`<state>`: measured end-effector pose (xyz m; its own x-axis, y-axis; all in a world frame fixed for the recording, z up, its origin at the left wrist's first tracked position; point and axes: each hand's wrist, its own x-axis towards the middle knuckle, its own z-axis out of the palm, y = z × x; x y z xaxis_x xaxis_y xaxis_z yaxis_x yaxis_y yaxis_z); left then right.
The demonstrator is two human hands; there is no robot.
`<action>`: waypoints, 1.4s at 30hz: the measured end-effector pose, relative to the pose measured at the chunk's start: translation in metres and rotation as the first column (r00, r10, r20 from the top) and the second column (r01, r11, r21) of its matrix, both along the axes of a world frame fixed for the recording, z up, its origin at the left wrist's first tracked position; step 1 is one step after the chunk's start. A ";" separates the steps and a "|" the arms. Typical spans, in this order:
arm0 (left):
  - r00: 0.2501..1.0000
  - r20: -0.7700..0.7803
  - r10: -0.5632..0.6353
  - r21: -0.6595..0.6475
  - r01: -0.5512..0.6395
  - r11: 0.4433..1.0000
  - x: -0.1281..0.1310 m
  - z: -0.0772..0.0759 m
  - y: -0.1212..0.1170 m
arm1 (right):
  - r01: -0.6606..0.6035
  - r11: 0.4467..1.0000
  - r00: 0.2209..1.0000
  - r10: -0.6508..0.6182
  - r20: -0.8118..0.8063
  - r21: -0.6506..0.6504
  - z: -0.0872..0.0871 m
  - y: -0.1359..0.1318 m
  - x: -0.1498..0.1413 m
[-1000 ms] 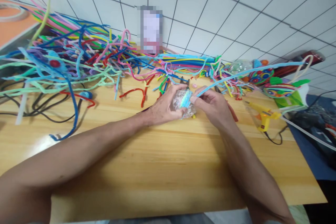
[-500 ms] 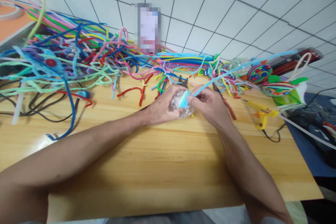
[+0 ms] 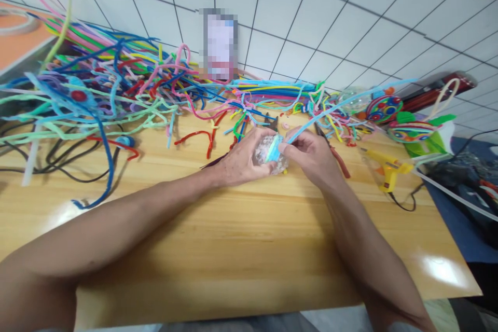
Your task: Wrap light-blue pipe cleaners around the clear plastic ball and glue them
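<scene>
My left hand (image 3: 249, 158) is closed round a clear, rounded ball (image 3: 279, 167) that looks speckled inside. Bands of light blue and yellow-green pipe cleaner cross the ball's surface. My right hand (image 3: 309, 154) pinches a light blue pipe cleaner (image 3: 330, 110) right beside the ball. The long free end of that strand slants up to the right, past the decorated balls. My right fingertips touch the blue band or lie very close to it; which, I cannot tell. Behind my hands lie dark-jawed pliers (image 3: 271, 122) and a second pair with red handles (image 3: 339, 161).
A large tangle of coloured pipe cleaners (image 3: 128, 70) fills the back left. A yellow glue gun (image 3: 389, 168) with a cord lies on the right. Decorated balls (image 3: 384, 109) stand behind it. A blurred phone (image 3: 220, 44) leans against the tiled wall. Black cables (image 3: 64, 158) lie at left.
The free end of the light blue pipe cleaner has dropped slightly and reaches less far right. Both hands keep nearly the same place and hold. The view has shifted a little.
</scene>
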<state>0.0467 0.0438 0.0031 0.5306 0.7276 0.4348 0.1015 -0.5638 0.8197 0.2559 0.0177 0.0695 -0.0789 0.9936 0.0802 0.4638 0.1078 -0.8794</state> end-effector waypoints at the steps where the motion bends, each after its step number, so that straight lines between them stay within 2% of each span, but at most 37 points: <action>1: 1.000 0.000 -0.003 0.000 0.003 1.000 0.000 0.000 0.000 | -0.006 1.000 1.000 0.006 -0.016 -0.010 0.001 0.000 0.000; 11: 0.998 0.043 -0.037 0.040 0.035 0.999 -0.001 -0.004 -0.002 | -0.007 1.000 1.000 0.007 -0.001 -0.005 0.003 0.001 -0.001; 14: 0.998 0.042 -0.044 0.054 0.041 0.998 -0.004 -0.002 -0.002 | 0.006 0.996 0.995 -0.015 -0.100 -0.087 0.000 0.002 -0.003; 17: 0.994 0.048 -0.098 0.046 0.096 0.994 -0.009 -0.001 -0.001 | -0.037 0.983 0.984 0.004 -0.181 -0.179 -0.003 0.003 -0.004; 20: 0.989 0.037 -0.144 0.015 0.143 0.990 -0.013 -0.001 0.000 | -0.070 0.979 0.979 0.030 -0.203 -0.193 -0.005 0.004 -0.003; 22: 0.992 0.017 -0.128 0.014 0.127 0.992 -0.014 -0.001 -0.001 | -0.079 0.980 0.979 0.041 -0.202 -0.184 -0.006 0.004 -0.003; 29: 0.993 -0.108 0.043 0.046 -0.038 0.998 -0.009 0.002 -0.003 | -0.101 0.976 0.975 0.058 -0.214 -0.193 -0.005 0.003 0.000; 35: 0.998 -0.043 0.034 0.053 -0.032 0.998 -0.008 -0.002 -0.002 | -0.136 0.970 0.972 0.090 -0.219 -0.201 0.001 0.003 0.002; 42: 1.000 -0.007 -0.017 0.125 0.018 0.992 -0.008 -0.004 -0.004 | -0.132 0.984 0.977 0.110 -0.184 -0.117 0.004 -0.001 0.004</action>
